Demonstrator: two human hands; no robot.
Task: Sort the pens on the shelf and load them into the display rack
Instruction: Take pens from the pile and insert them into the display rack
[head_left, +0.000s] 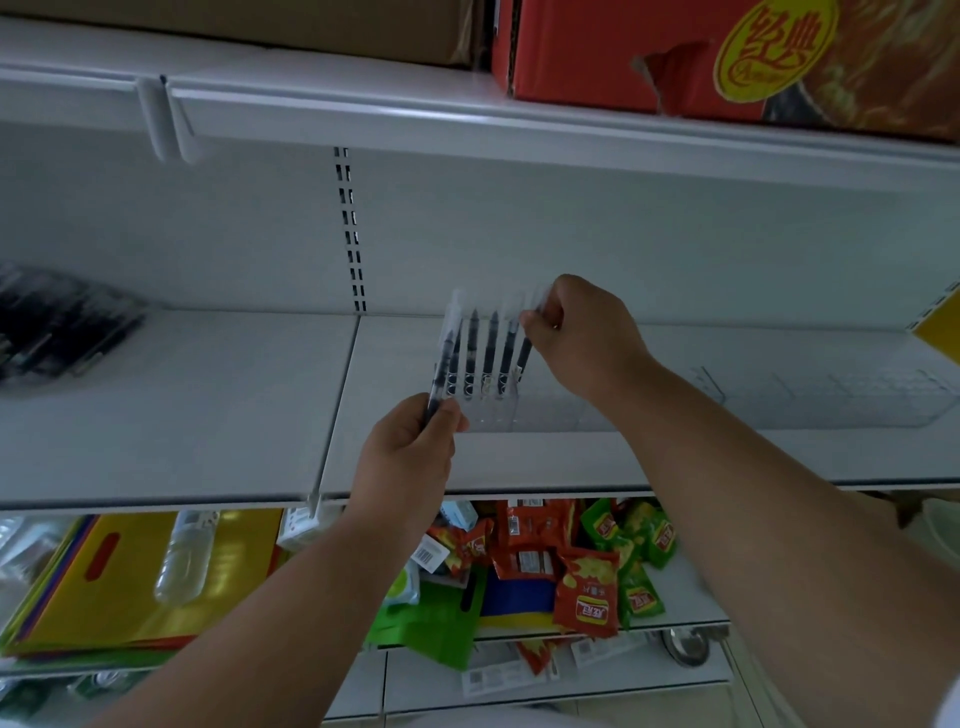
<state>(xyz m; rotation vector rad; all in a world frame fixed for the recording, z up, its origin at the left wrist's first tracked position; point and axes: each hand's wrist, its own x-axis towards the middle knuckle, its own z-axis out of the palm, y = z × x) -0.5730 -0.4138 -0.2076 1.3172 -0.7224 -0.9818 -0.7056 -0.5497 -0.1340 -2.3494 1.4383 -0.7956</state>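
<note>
Up on the white shelf (208, 415), the left hand (410, 457) pinches the lower end of one black pen (442, 364). The right hand (582, 338), fingers clamped together, holds another pen (524, 358) beside four pens standing in the clear display rack (519, 410).

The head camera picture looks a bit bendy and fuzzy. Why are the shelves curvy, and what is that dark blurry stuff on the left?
Head view: the wide-angle lens bows the shelf edges; the dark pile of pens at the left edge is smeared and out of focus; the clear display rack is hard to see against the white shelf; the left hand and right hand look sharper; the light is dim and even.
</note>
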